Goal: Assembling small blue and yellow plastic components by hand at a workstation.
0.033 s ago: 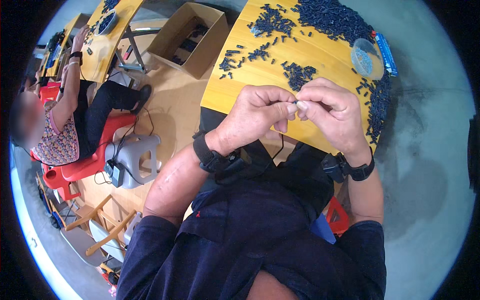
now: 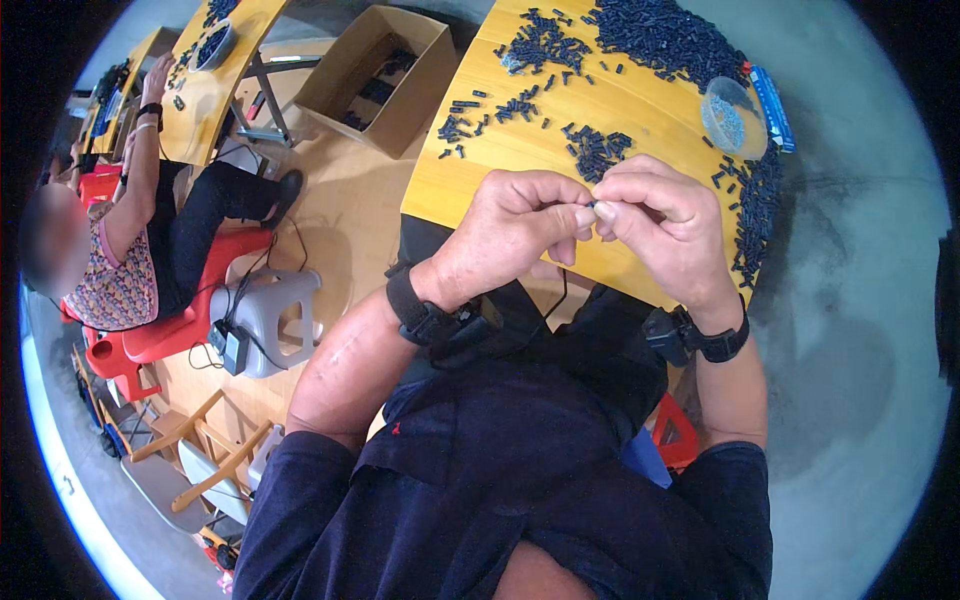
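Observation:
Above the near edge of the yellow table [image 2: 520, 160], my two hands meet fingertip to fingertip. My left hand [image 2: 515, 225] pinches a tiny dark piece [image 2: 592, 205] between thumb and forefinger, its kind mostly hidden by the fingers. On the other side of that piece, my right hand [image 2: 665, 225] is closed in a pinch, thumb and forefinger against its end; whether it holds a second small part cannot be seen. Just beyond the fingers lies a small heap of short black cylindrical parts [image 2: 597, 152].
A large pile of black parts [image 2: 665, 40] covers the far table, with more along the right edge. A clear tub of small light-blue pieces [image 2: 728, 125] stands beside a blue box [image 2: 772, 110]. At left are a cardboard box [image 2: 400, 110], a grey stool [image 2: 270, 315] and a seated person [image 2: 120, 250].

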`<state>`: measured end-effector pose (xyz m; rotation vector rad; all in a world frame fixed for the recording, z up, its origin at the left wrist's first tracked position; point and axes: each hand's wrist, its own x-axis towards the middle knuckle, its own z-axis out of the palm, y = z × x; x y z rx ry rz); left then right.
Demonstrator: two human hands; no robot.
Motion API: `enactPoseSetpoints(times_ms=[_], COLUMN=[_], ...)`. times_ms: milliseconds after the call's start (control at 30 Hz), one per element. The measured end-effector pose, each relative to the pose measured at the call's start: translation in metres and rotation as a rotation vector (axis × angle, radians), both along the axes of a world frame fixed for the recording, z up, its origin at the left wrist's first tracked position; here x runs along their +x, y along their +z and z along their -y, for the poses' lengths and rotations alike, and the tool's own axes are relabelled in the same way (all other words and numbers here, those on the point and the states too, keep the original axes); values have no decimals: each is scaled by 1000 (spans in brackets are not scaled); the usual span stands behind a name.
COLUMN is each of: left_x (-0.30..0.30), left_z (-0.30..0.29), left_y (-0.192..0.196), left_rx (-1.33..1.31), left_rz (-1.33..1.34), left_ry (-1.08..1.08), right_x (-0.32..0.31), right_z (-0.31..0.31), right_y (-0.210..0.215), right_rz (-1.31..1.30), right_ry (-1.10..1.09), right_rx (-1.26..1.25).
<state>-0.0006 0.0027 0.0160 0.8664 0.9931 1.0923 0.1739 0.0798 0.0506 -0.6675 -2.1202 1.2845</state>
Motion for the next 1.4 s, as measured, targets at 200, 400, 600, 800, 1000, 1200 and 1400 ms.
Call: enactPoseSetpoints(times_ms=[200, 400, 600, 800, 1000, 1200, 1400], left_x=[6, 10, 15, 12, 14, 14, 14], left_z=[-2, -2, -4, 0, -4, -7, -11], left_y=[8, 9, 11, 11, 15, 14, 13], left_rx=[80, 173, 211, 165, 237, 366, 436], left_rz=[24, -11, -15, -66, -14, -125, -113], left_ry=[-3, -6, 55, -14, 2, 86, 179], right_x=[5, 11, 15, 12, 12, 4, 5], right_z=[0, -4, -6, -3, -1, -1, -2], right_y=[7, 13, 17, 21, 32, 33, 33], right_rz=[-101, -83, -122, 1, -44, -118, -126], right_ry=[-3, 46, 40, 40, -12, -56, -44], right_rx=[-203, -397, -558, -445, -440, -582, -812])
